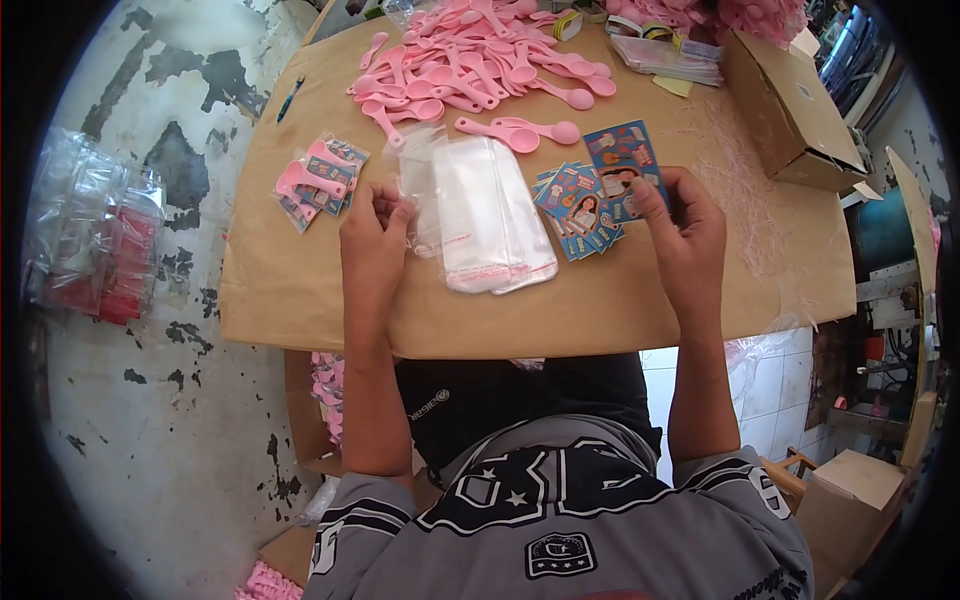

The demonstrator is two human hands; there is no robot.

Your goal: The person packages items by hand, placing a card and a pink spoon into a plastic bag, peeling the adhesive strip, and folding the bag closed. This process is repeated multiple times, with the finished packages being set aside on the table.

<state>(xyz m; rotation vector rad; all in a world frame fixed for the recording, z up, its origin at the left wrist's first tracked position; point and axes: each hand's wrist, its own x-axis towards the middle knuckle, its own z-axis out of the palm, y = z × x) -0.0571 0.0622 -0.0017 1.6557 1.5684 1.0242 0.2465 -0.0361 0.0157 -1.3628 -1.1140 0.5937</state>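
My right hand (688, 222) is closed on a printed blue card (617, 150), thumb on its face. Just left of it, a fanned stack of similar cards (575, 225) lies on the table. My left hand (378, 228) is closed in a pinch at the edge of a clear plastic bag (424, 215). That bag partly overlaps a stack of clear bags with pink-printed flaps (490, 240). Left of my left hand lies a small pile of packed bags (322, 182), holding pink spoons and cards. Two pink spoons (520, 133) lie just beyond the bag stack.
A large heap of pink spoons (470, 65) covers the table's far side. At the right edge stands an open cardboard box (790, 110), with bundled plastic packs (665, 60) near it. A pen (291, 98) lies far left on the brown-covered table (620, 310).
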